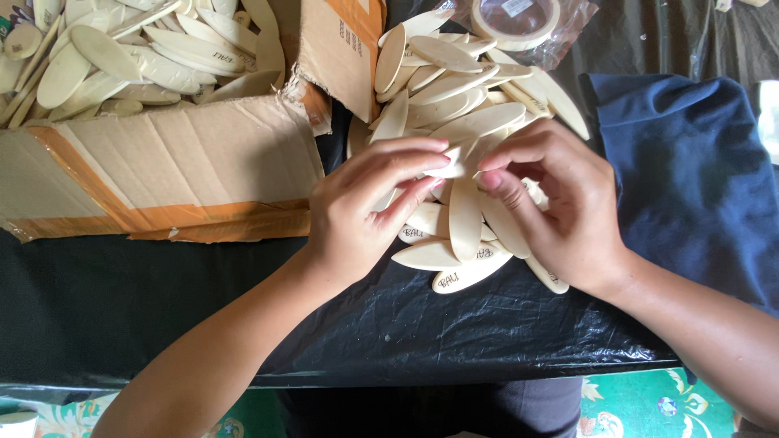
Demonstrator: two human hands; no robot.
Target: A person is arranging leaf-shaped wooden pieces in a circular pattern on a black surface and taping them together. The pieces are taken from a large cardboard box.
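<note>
Wooden piece (pixel 454 162) (pale), pinched by both hands' fingers (pixel 422 162)

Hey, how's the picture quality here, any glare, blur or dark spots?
Head view: soft, even daylight; both hands, left hand and right hand, look sharp; mild sheen on the black plastic sheet; glare on the clear bag holding the tape roll; blue cloth evenly lit.

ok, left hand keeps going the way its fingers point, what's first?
Left hand points rightward; first it would likely meet the right hand, fingertips nearly touching over the small pale oval wooden piece both pinch.
</note>
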